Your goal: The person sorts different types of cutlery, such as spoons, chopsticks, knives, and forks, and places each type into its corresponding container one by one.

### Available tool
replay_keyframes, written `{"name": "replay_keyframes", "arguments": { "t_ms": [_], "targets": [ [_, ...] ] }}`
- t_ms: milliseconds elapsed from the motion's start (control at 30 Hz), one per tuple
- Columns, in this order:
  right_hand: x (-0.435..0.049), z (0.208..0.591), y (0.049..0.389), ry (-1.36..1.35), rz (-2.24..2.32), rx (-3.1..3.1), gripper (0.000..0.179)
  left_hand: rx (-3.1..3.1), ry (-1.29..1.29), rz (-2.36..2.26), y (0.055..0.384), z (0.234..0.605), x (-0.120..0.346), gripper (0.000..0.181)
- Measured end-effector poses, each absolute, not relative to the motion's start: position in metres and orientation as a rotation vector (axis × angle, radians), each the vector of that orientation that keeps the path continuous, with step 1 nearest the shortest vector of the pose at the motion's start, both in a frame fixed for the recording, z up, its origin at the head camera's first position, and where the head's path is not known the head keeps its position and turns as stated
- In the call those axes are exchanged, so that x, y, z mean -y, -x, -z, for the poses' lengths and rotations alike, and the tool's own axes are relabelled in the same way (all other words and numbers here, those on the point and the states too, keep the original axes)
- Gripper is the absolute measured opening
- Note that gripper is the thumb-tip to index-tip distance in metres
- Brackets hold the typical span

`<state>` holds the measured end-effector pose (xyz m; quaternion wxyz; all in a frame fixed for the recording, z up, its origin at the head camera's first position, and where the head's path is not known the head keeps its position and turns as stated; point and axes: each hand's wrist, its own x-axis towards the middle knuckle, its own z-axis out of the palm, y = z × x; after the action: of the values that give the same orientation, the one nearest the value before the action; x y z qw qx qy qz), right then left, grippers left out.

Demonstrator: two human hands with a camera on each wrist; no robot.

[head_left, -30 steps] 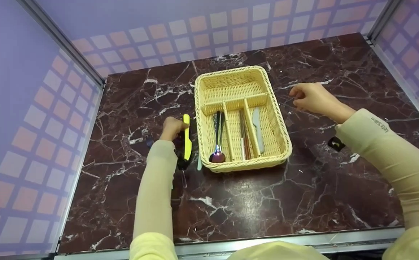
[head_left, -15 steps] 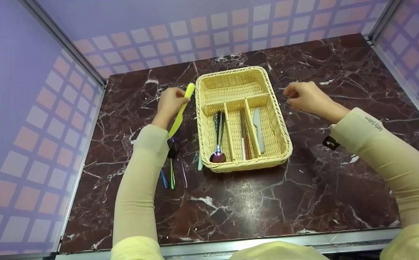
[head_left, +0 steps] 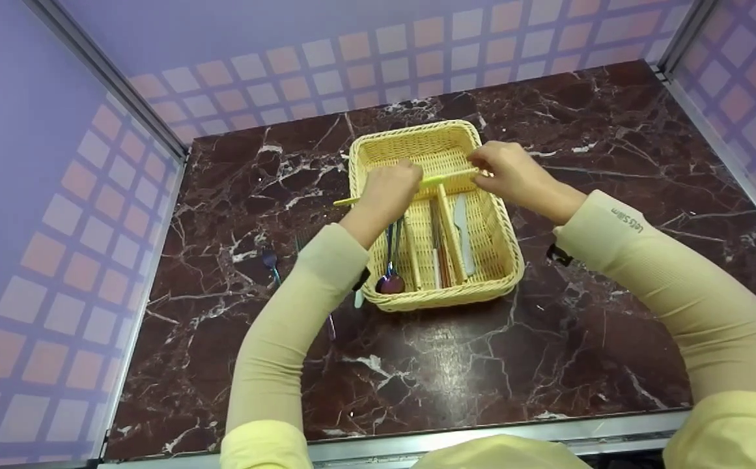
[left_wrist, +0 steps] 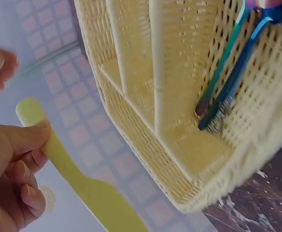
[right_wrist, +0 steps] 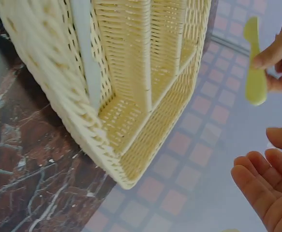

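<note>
We could pass between the right hand and the yellow plastic-looking knife; in the cream woven basket, upright dividers block sideways reach, but right of the grey flat-bladed knife there's room.

We saw smooth, matt, plastic-looking surfaces on the yellow knife and the pale knife, a rough wicker-like weave on the basket, and mirror-glossy metal on the spoons. Our worktop looked like polished stone, edged by a shiny metal strip; the sleeves were matt cloth.
</note>
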<state>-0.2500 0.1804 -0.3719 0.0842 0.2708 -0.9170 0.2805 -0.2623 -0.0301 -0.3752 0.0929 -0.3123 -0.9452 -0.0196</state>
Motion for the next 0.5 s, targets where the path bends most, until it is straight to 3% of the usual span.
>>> {"name": "replay_keyframes", "arguments": {
  "t_ms": [200, 500],
  "targets": [
    [-0.166, 0.378, 0.247, -0.998, -0.679, 2.692, 0.015, 2.739, 1.064, -0.072, 0.255, 0.379, 0.013, 0.014],
    [-0.154, 0.386, 0.243, -0.916, -0.456, 2.750, 0.003, 2.626, 1.105, -0.046, 0.251, 0.384, 0.001, 0.024]
  ]
}}
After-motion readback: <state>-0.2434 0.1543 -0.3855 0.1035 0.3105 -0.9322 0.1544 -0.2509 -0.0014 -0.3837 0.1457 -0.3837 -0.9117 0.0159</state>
